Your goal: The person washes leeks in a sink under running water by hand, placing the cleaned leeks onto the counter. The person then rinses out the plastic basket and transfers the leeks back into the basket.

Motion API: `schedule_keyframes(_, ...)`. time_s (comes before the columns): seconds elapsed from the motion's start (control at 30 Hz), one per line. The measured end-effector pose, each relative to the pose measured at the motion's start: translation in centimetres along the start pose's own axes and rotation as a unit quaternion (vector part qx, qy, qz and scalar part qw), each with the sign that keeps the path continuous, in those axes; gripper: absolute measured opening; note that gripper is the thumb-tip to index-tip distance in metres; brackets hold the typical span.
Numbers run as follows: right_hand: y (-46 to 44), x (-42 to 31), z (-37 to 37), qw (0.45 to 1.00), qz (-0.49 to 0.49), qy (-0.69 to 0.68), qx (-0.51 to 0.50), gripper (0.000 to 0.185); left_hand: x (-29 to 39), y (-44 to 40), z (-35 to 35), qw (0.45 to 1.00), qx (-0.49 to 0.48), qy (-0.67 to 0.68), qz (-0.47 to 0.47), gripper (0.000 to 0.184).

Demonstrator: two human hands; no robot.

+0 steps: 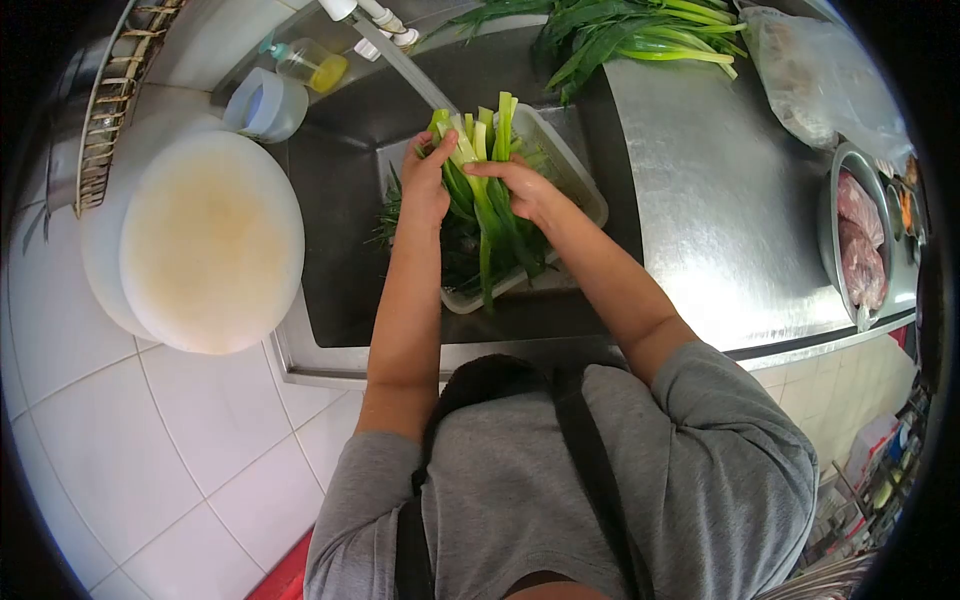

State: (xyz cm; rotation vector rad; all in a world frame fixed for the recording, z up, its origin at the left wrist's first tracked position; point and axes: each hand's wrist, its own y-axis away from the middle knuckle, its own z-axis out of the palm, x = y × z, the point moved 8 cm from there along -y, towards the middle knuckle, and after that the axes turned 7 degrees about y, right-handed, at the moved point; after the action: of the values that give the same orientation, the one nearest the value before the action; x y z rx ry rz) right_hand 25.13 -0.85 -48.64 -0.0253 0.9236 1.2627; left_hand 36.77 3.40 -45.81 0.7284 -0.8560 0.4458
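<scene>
A bunch of green leafy stalks (487, 195) is held between both hands over the sink, pale cut ends up and dark leaves hanging down. My left hand (428, 178) grips it from the left, the thumb across the pale stalks. From the right, my right hand (515, 185) is closed round the same bunch, thumb pointing left. Water runs from the white tap (338, 8) toward the stalk ends. Below the bunch, a white plastic basket (585, 190) sits in the metal sink (335, 290), with more dark greens in and beside it.
More green stalks (660, 35) lie at the sink's back right, near a plastic bag (815, 70). A metal bowl (835, 240) of bagged meat (862, 240) stands far right. Round white boards (215, 240) are at left, with a soap bottle (310, 65) and white container (268, 105) behind.
</scene>
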Motion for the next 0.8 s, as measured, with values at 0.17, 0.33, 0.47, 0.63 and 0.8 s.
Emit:
schedule_keyframes(0.17, 1.8, -1.3, 0.6, 0.998, -0.014, 0.001, 0.061, 0.048, -0.2, 0.2, 0.2, 0.999, -0.002, 0.033, -0.012, 0.043)
schedule_keyframes(0.33, 0.5, -1.5, 0.0, 0.998, -0.05, -0.011, 0.033, 0.05, 0.2, 0.5, 1.7, 0.995, -0.057, 0.082, -0.026, 0.049)
schedule_keyframes(0.47, -1.9, -2.5, -0.4, 0.977, -0.135, 0.091, 0.138, 0.053, 1.3, 0.6, 3.3, 0.986, 0.002, -0.131, 0.105, 0.052)
schedule_keyframes(0.63, -4.6, -4.8, 0.3, 0.969, -0.181, 0.059, 0.157, 0.055, 1.8, -3.5, 2.2, 0.998, 0.006, 0.025, 0.056, 0.041)
schedule_keyframes(0.8, -6.9, -6.8, 0.1, 0.953, -0.219, 0.094, 0.185, 0.05, 1.5, -6.4, 1.7, 0.987, 0.033, 0.157, -0.012, 0.035)
